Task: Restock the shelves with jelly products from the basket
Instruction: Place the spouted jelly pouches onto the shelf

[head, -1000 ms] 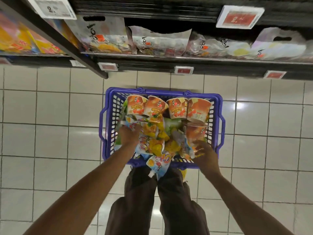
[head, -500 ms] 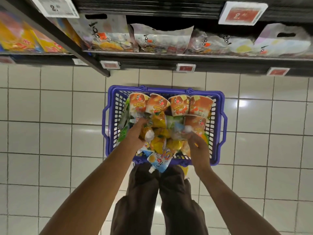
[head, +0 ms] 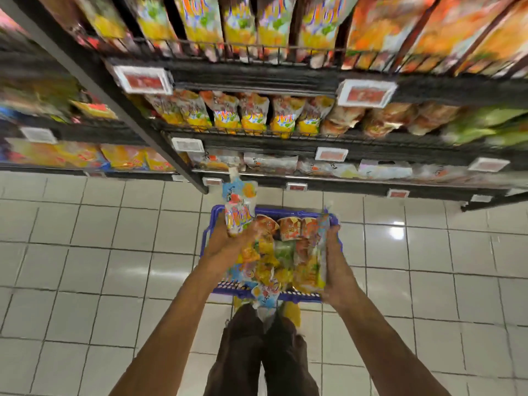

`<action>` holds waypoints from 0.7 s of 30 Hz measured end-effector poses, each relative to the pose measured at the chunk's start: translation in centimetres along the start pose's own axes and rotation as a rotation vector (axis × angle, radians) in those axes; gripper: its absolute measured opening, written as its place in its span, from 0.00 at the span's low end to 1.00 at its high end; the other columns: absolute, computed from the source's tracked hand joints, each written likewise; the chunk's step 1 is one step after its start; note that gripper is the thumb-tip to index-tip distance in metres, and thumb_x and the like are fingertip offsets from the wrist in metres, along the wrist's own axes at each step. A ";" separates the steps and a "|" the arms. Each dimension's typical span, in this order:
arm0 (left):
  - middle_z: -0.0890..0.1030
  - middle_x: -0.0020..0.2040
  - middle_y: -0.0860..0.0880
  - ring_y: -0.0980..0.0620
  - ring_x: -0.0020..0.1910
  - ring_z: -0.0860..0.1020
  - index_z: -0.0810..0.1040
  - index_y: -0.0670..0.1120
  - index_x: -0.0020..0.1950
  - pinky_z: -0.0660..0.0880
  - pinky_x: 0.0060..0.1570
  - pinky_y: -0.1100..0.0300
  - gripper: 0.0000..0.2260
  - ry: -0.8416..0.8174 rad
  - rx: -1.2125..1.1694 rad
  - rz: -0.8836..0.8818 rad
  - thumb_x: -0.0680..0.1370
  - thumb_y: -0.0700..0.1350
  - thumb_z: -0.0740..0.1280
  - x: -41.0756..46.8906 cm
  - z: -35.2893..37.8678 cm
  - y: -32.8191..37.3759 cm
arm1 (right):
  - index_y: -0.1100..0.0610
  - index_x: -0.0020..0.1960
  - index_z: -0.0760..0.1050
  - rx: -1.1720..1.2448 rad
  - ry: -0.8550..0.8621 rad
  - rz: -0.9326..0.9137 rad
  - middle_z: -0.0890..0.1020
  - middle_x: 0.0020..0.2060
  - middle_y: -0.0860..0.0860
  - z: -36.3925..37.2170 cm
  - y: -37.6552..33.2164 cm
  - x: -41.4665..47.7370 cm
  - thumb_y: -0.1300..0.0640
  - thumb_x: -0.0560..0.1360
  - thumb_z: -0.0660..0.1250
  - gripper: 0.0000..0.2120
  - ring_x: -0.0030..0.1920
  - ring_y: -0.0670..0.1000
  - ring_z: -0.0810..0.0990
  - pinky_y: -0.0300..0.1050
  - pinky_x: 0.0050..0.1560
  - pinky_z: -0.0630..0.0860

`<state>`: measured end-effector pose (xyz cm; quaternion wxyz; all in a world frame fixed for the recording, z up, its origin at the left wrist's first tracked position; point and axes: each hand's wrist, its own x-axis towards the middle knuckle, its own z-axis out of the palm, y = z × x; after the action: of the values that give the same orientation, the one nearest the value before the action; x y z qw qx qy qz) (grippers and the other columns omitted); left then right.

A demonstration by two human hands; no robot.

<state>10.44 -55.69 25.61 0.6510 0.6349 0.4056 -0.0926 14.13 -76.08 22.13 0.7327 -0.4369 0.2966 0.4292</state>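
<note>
A blue plastic basket sits on the white tiled floor just in front of the person's legs, packed with jelly goods. Along its far side stands a row of orange jelly cups, and the rest is heaped with yellow and green jelly pouches, one of them hanging over the near rim.

The left hand is at the far left corner of the basket, fingers clamped around the lower part of a spouted jelly pouch that stands upright, its cap pointing toward the shelves and its body lifted clear of the pile. The right hand is at the right side of the basket, palm turned inward and pressed against a yellow pouch held edge-on along the basket's wall; its fingers wrap that pouch's edge, though blur hides how firmly.

Beyond the basket rises a dark shelving unit. Its upper tiers carry rows of yellow and orange jelly pouches behind wire rails, with red price tags on the shelf fronts. The lowest shelf, nearest the floor, holds pale clear bags lying flat. Further shelves of yellow packets stand to the left.
</note>
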 end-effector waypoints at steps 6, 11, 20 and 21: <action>0.84 0.51 0.47 0.56 0.44 0.82 0.77 0.44 0.61 0.80 0.44 0.61 0.09 0.020 -0.121 0.234 0.81 0.39 0.63 -10.0 -2.7 11.1 | 0.53 0.57 0.82 -0.119 -0.103 -0.235 0.83 0.55 0.57 5.8 -6.9 -11.2 0.42 0.55 0.81 0.33 0.54 0.58 0.83 0.58 0.55 0.80; 0.86 0.44 0.46 0.57 0.37 0.82 0.79 0.38 0.54 0.77 0.33 0.66 0.08 0.053 -0.181 0.436 0.77 0.39 0.70 -16.8 -4.7 18.8 | 0.59 0.57 0.81 -0.064 -0.166 -0.331 0.86 0.41 0.56 12.6 -11.7 -18.5 0.47 0.69 0.71 0.21 0.39 0.55 0.85 0.56 0.45 0.82; 0.87 0.44 0.51 0.53 0.44 0.86 0.84 0.50 0.50 0.82 0.39 0.61 0.11 0.113 -0.260 0.702 0.69 0.46 0.77 -23.9 -10.3 30.5 | 0.58 0.60 0.78 -0.222 -0.363 -0.837 0.86 0.49 0.53 23.7 -19.6 -29.1 0.57 0.66 0.74 0.23 0.46 0.52 0.86 0.55 0.45 0.83; 0.87 0.45 0.50 0.52 0.44 0.86 0.84 0.49 0.50 0.81 0.39 0.62 0.11 0.105 -0.264 0.732 0.69 0.46 0.77 -24.5 -11.2 31.8 | 0.58 0.60 0.78 -0.239 -0.350 -0.900 0.86 0.50 0.54 24.9 -20.2 -30.0 0.57 0.65 0.75 0.24 0.47 0.53 0.86 0.53 0.45 0.83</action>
<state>10.05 -49.64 66.80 0.6954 0.6523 0.1937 0.2312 19.87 -69.90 65.18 0.8290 -0.5238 -0.1002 0.1683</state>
